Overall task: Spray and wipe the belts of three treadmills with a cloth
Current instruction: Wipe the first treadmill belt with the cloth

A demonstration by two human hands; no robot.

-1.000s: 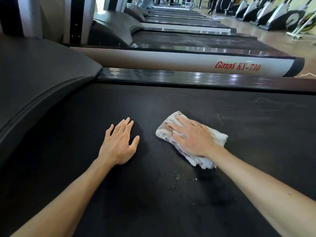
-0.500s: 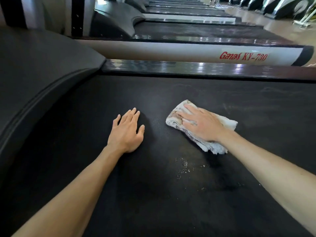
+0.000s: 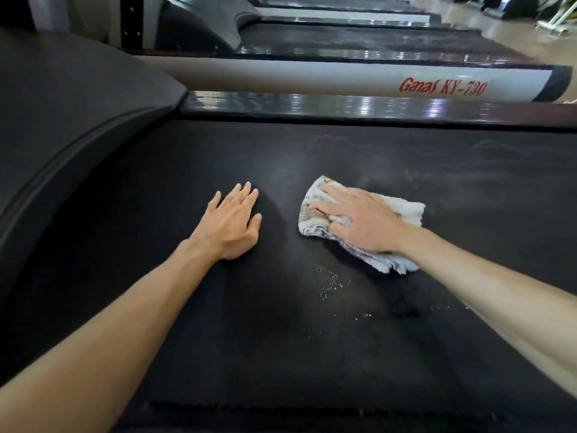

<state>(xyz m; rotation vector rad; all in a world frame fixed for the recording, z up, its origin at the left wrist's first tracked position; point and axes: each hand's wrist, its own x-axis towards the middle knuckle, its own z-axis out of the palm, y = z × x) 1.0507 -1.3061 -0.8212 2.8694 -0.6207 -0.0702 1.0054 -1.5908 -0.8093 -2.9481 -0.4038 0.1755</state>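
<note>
A wide black treadmill belt (image 3: 281, 339) fills the lower view. My right hand (image 3: 362, 223) lies flat with straight fingers on a crumpled white patterned cloth (image 3: 402, 209), pressing it onto the belt right of centre. My left hand (image 3: 232, 223) rests flat on the bare belt a little to the left of the cloth, fingers straight and holding nothing. Small spray droplets (image 3: 327, 282) glisten on the belt just in front of the cloth. No spray bottle is in view.
The black motor hood (image 3: 62, 126) curves along the left. A glossy side rail (image 3: 343, 107) borders the belt's far edge. Beyond it stands another treadmill, its white rail (image 3: 312, 78) lettered in red, then further treadmill belts (image 3: 359, 39) in a row and wooden floor (image 3: 515, 29).
My right hand has shifted the cloth slightly along the belt while still pressing it. The camera has tilted lower. My left hand stays flat on the belt.
</note>
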